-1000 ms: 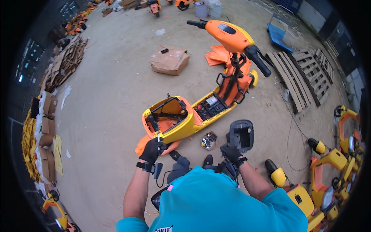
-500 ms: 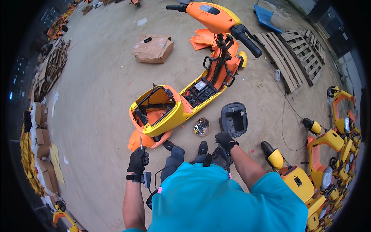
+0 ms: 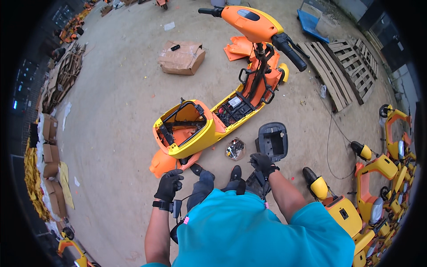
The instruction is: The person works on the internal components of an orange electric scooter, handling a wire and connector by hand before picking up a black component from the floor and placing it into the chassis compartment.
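Observation:
My left hand, in a black glove, is closed around a thin metal tool whose shaft points up. Too little of it shows to tell its exact kind. My gloved right hand has curled fingers in front of the dark pouch at my waist; whatever they hold is too small to make out. Beyond both hands stands a partly stripped orange and yellow scooter, its seat opening and floor bay uncovered. A black storage bin lies just past my right hand. Left of the bin is a bag of small hardware.
A cardboard box with a small black object on it sits beyond the scooter. Wooden pallets and a blue cart stand far right. Several yellow scooters crowd the right side. Stacked cardboard lines the left.
My left hand has shifted slightly right and down with the thin tool. My right hand has moved slightly, its fingers loosening a little. The whole view has shifted somewhat.

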`<move>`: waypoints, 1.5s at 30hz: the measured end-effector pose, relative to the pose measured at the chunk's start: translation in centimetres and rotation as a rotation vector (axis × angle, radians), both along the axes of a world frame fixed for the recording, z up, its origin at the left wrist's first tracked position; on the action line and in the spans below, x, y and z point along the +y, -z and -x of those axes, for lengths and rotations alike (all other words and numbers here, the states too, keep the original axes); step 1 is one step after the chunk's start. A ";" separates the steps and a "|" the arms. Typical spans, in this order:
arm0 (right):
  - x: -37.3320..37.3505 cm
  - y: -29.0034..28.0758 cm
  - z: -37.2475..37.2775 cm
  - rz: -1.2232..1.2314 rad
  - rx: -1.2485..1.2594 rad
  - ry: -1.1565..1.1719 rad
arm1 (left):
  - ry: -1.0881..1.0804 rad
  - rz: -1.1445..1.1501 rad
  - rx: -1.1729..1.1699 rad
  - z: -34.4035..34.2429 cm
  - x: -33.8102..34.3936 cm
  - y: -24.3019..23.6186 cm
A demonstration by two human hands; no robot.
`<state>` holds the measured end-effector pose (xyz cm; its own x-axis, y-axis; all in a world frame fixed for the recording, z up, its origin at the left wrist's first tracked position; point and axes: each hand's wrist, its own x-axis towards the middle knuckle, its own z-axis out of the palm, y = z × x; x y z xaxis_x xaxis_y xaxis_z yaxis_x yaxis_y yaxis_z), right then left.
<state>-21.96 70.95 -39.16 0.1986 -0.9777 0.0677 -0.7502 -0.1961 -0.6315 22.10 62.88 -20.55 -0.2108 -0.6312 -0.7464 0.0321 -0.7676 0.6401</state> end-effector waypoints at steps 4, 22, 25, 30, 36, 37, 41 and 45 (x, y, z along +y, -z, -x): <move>0.9 -1.5 0.3 0.090 -0.068 0.027 | -0.079 0.028 0.117 2.4 -0.1 -0.8; -4.4 -23.0 -6.0 -0.731 -1.233 0.209 | 0.188 0.075 0.404 12.5 -0.2 -8.5; -3.9 -23.5 -6.3 -0.734 -1.248 0.177 | 0.118 0.007 0.515 12.5 0.1 -8.4; -5.2 -21.5 -2.3 -0.455 -0.771 0.044 | 0.196 0.175 0.381 11.7 0.4 -7.8; -1.1 -6.8 8.8 -0.732 -0.908 0.615 | 0.095 0.245 0.174 6.1 0.4 -8.7; 0.6 -5.2 9.3 -0.777 -1.182 0.673 | 0.056 0.252 0.132 4.4 0.5 -9.0; 7.9 0.3 7.8 -0.475 -0.647 0.451 | -0.244 0.209 0.040 -3.3 2.0 -5.3; 10.4 3.6 2.9 -0.501 0.094 -0.103 | -0.381 0.003 0.089 -7.1 6.5 -0.7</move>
<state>-24.90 81.36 -42.79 0.2778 -0.8609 -0.4263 -0.8009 0.0374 -0.5976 29.17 69.39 -19.81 -0.0253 -0.6788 -0.7339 0.3702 -0.6883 0.6238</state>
